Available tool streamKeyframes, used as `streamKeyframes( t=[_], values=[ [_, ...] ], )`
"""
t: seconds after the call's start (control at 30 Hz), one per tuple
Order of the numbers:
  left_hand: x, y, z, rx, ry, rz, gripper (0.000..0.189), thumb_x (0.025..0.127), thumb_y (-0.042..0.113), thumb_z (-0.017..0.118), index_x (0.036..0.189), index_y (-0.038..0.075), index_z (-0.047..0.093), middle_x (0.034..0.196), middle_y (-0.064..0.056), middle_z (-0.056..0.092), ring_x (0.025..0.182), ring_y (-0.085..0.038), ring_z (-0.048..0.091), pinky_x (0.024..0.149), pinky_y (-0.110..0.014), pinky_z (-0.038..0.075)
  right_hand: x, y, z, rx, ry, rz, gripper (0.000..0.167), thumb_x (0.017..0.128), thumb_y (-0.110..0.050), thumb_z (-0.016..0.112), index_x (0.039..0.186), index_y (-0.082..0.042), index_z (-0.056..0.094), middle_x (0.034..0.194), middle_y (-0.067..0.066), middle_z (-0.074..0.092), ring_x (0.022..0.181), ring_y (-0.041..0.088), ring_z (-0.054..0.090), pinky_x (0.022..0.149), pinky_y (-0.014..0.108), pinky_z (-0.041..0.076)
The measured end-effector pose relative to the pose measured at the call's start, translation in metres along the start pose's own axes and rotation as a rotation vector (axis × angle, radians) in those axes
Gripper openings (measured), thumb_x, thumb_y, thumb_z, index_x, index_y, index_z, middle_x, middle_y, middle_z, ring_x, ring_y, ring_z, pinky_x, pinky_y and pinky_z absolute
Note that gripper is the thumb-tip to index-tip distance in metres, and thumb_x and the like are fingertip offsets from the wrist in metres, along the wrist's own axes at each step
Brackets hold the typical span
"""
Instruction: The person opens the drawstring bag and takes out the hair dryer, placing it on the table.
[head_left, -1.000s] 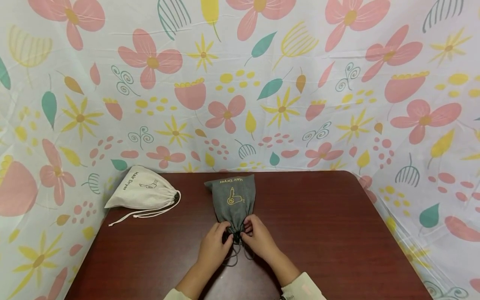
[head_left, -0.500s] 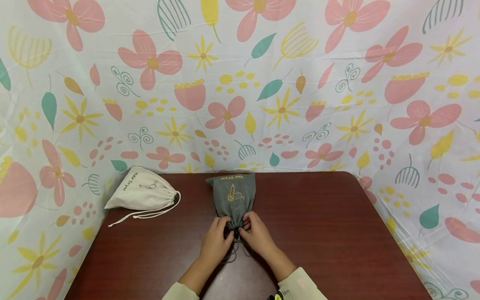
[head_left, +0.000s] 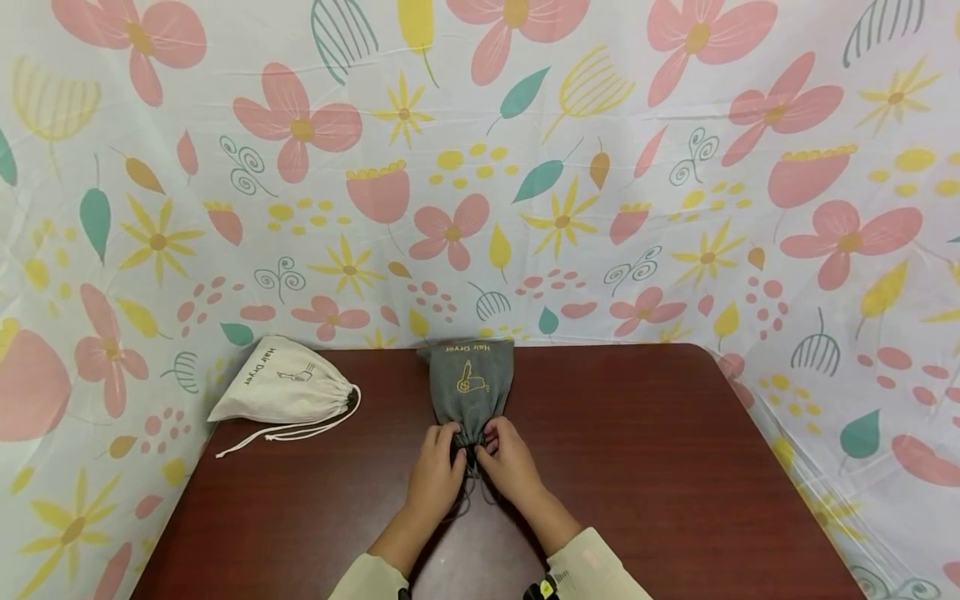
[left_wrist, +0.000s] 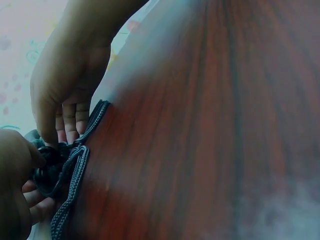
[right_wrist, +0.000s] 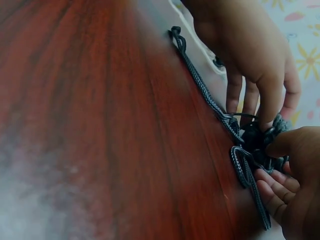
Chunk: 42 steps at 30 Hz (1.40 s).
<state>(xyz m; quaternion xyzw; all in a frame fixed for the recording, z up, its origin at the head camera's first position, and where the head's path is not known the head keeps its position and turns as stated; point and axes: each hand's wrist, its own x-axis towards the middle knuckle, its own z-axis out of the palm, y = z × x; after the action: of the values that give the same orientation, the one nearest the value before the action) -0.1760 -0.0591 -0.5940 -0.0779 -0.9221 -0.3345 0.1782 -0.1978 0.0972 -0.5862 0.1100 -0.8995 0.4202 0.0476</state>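
Note:
A grey drawstring bag (head_left: 472,392) printed "Hair Dryer" with a yellow dryer drawing lies at the back middle of the table, its gathered neck toward me. My left hand (head_left: 435,473) pinches the left side of the neck, and my right hand (head_left: 516,463) pinches the right side. Between the fingers in the right wrist view is a dark cord stopper (right_wrist: 253,135), partly covered. Grey drawstring cords (left_wrist: 75,180) hang from the neck onto the table. Whatever is inside the bag is hidden.
A cream drawstring bag (head_left: 288,385), also printed "Hair Dryer", lies at the table's back left corner with white cords trailing. The dark red wooden table (head_left: 637,467) meets a flower-patterned cloth (head_left: 562,125) behind and at the sides.
Both hands and the grey bag have shifted a little away from me, toward the back edge. The hands keep their hold at the neck. The cream bag stays put.

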Motion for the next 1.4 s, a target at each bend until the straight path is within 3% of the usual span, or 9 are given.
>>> streamKeyframes(
  t=[0.37, 0.67, 1.4],
  values=[
    [0.007, -0.003, 0.009, -0.09, 0.062, -0.005, 0.034, 0.095, 0.01, 0.067, 0.128, 0.011, 0.058, 0.113, -0.012, 0.057, 0.087, -0.024, 0.063, 0.07, -0.036, 0.053, 0.008, 0.0, 0.007, -0.052, 0.07, 0.016, 0.025, 0.091, -0.016, 0.072, 0.11, -0.011, 0.055, 0.099, 0.004, 0.064, 0.076, 0.011, 0.064, 0.066, 0.025, 0.05],
    [0.01, -0.004, 0.008, -0.162, 0.046, -0.063, 0.033, 0.093, 0.009, 0.068, 0.124, 0.011, 0.059, 0.113, -0.012, 0.057, 0.082, -0.019, 0.058, 0.069, -0.031, 0.05, 0.009, 0.007, 0.013, -0.059, 0.096, 0.033, 0.026, 0.09, -0.019, 0.073, 0.11, -0.015, 0.056, 0.098, 0.001, 0.067, 0.071, 0.005, 0.065, 0.062, 0.023, 0.051],
    [0.008, -0.009, 0.014, -0.191, 0.073, -0.063, 0.03, 0.093, 0.007, 0.064, 0.122, 0.012, 0.059, 0.112, -0.009, 0.056, 0.092, -0.022, 0.061, 0.078, -0.038, 0.053, 0.007, 0.011, 0.014, -0.102, 0.128, -0.008, 0.024, 0.089, -0.019, 0.072, 0.108, -0.017, 0.057, 0.096, -0.002, 0.067, 0.068, 0.001, 0.062, 0.061, 0.023, 0.049]
  ],
)
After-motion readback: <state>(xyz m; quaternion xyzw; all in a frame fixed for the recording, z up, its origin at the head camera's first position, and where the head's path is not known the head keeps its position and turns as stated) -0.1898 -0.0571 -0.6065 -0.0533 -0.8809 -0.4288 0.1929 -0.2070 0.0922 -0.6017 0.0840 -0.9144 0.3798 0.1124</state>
